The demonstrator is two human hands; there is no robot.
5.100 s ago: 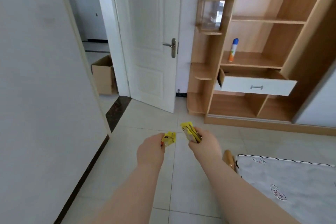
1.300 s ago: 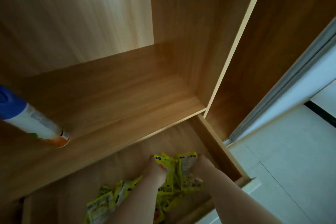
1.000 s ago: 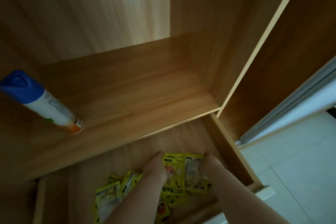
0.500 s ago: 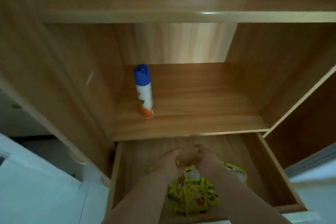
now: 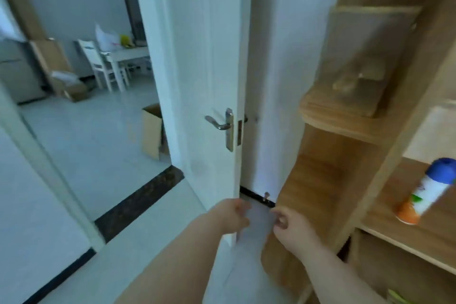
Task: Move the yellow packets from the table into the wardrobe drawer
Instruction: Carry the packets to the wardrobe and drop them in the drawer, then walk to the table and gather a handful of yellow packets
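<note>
Fingers of the left hand are loosely curled and hold nothing. The right hand is likewise curled and empty.

Head view:
- Pale floor tiles lie beneath the fingertips.
- The white door stands just above and to their left, with its lever handle higher up.
- The wardrobe rises to their right, with a spray can on its shelf.
- Of the yellow packets, one blurred edge shows far down to the right, below that shelf.
- Through the doorway, up and to the left, stand a table and a chair.
</note>
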